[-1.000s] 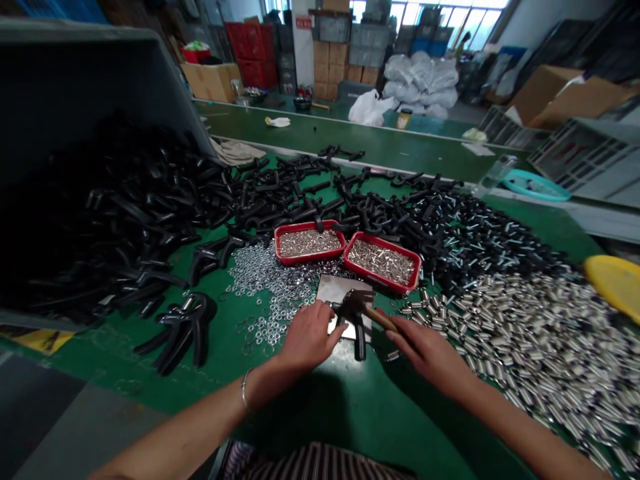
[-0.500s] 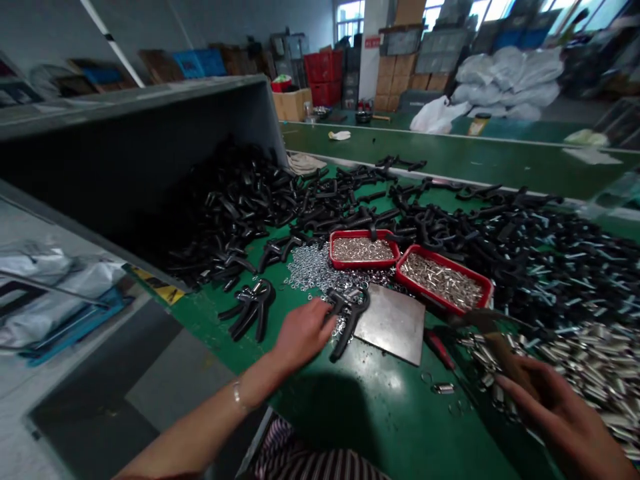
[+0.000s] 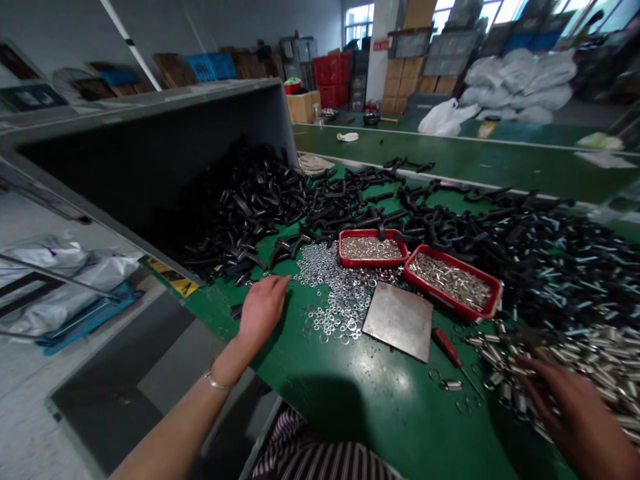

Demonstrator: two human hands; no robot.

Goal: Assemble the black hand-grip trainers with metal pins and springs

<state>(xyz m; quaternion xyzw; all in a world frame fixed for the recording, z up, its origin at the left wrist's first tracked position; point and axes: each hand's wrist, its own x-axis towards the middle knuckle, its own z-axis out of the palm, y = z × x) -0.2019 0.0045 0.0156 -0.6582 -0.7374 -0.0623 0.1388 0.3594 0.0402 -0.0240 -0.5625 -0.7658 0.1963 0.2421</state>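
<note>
My left hand (image 3: 264, 308) is over the left front of the green table, fingers bent and together. It covers most of a small group of black spring-clamp bodies; one black handle end (image 3: 236, 311) sticks out beside it. Whatever is under its fingers is hidden. My right hand (image 3: 575, 400), blurred, is low over a pile of metal springs (image 3: 600, 360). Beside its fingers shows the dark head of a hammer (image 3: 529, 337); I cannot make out its grip on the handle. A metal plate (image 3: 400, 321) lies between the hands, next to loose metal rings (image 3: 335, 307).
Two red trays, one of small rings (image 3: 344, 259) and one of pins (image 3: 495, 310), stand behind the plate. A red-handled screwdriver (image 3: 447, 347) lies to its right. A grey bin (image 3: 287, 127) on its side spills black clamp parts (image 3: 250, 200). More parts cover the right back.
My left hand has moved left with the black clamp body, from beside the plate to the small group. My right hand and the hammer have moved right and down onto the springs. The view has shifted slightly.
</note>
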